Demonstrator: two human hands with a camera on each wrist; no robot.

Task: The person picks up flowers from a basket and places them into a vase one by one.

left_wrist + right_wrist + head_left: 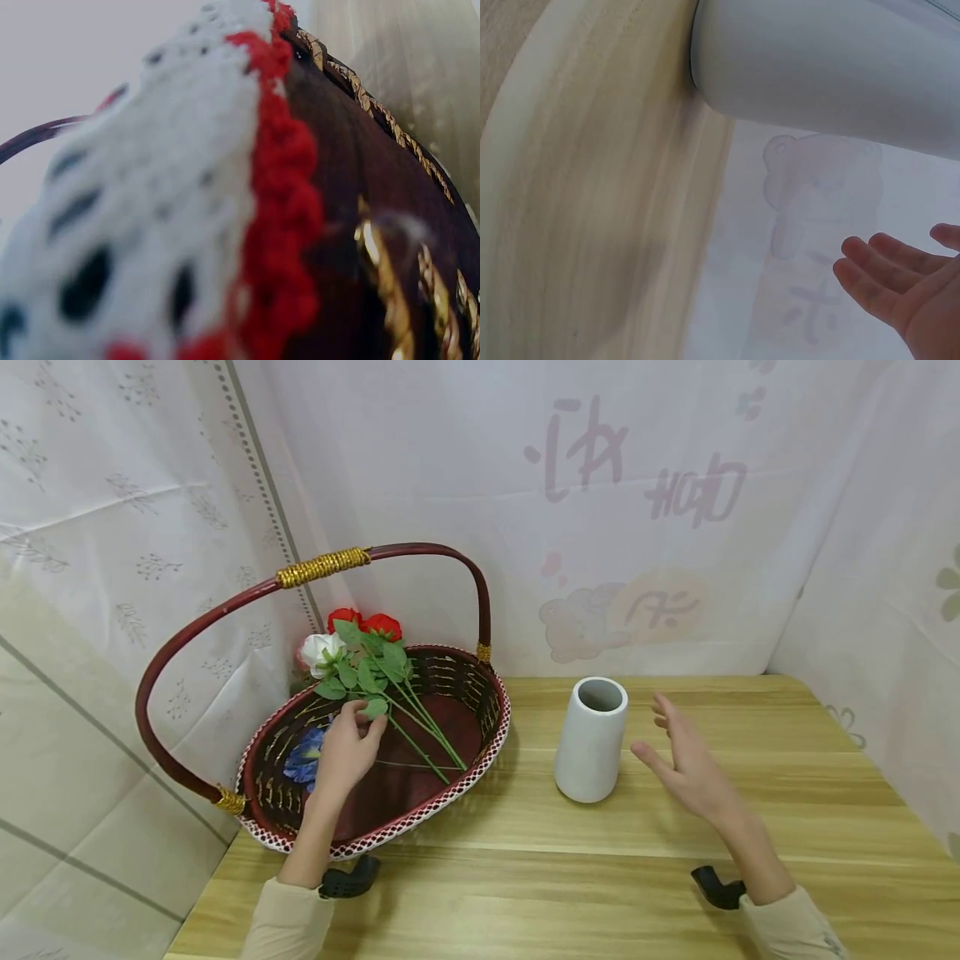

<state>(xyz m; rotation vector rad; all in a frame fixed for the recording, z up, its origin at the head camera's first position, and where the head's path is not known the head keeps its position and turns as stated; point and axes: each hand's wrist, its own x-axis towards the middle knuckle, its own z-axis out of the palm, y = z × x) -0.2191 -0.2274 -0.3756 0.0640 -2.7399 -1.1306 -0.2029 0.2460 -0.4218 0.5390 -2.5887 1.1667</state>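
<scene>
In the head view my left hand [349,752] is over the wicker basket [491,739], beside the leaves of the artificial roses. Its thumb and fingers are apart, with a gap between them. Two red roses [382,627] and a white rose [322,653] lean on the basket's back rim, their green stems [427,727] crossing the inside. A blue flower [303,758] lies at the left inside, partly behind that hand. To the right, a white vase [590,747] stands upright on the table. My right hand [686,764] is beside the vase, fingers extended, not touching it.
The basket's tall handle [322,567] arches over the flowers. White printed cloth [450,460] hangs behind the wooden table [525,877] and at both sides. In the left wrist view, the white and red rim trim [172,172] fills much of the picture, close up.
</scene>
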